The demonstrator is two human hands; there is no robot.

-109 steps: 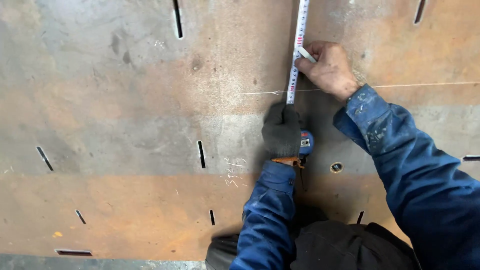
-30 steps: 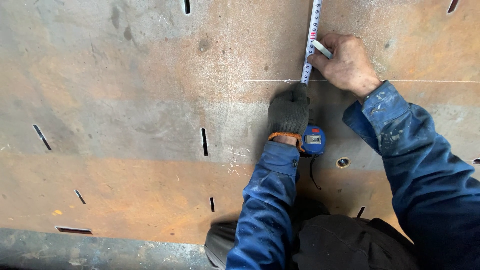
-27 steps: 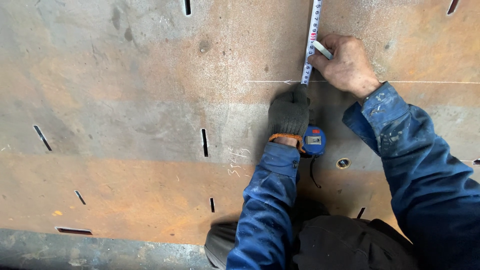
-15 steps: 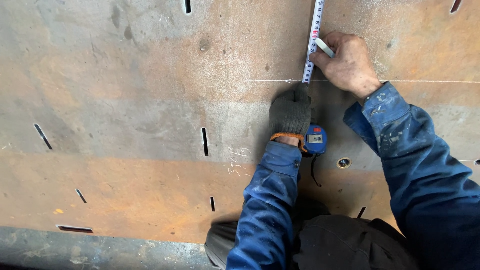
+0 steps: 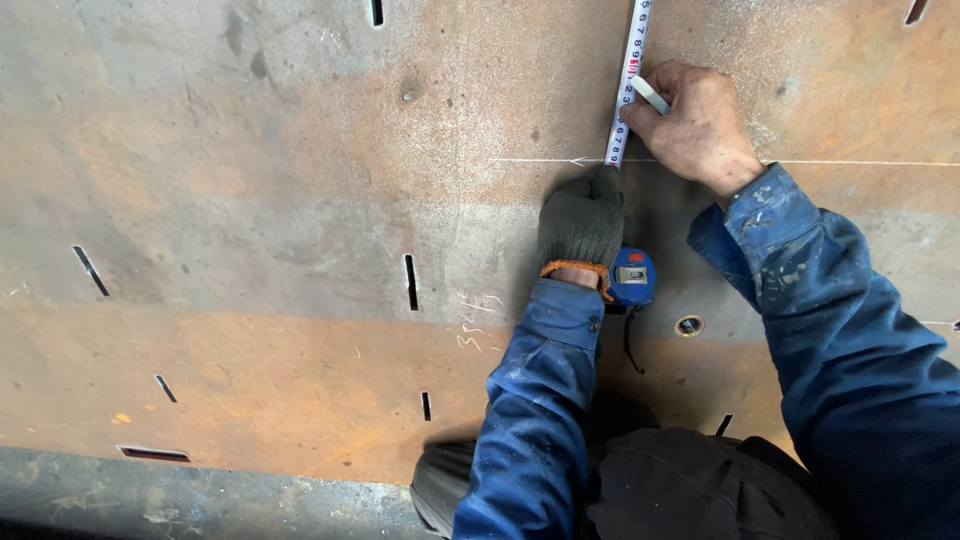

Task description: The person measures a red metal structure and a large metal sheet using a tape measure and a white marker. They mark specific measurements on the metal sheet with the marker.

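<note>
the tape measure (image 5: 626, 85) lies flat on the rusty steel plate (image 5: 250, 200), its thin strip running up from the blue case (image 5: 632, 277). the strip looks light and bendy, so it is best pinned down flat. the gloved left hand (image 5: 582, 220) presses on it. the bare right hand (image 5: 695, 125) is curled around a white marking stick (image 5: 650, 95) beside a chalk line (image 5: 540, 161).

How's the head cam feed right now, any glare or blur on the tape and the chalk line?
Head view: even, soft light, no glare on the steel plate. The tape and the chalk line are sharp. Faint shadow lies under the gloved left hand and the bare right hand, which holds a white marker. The tape case is half hidden by the left wrist. No motion blur.
</note>
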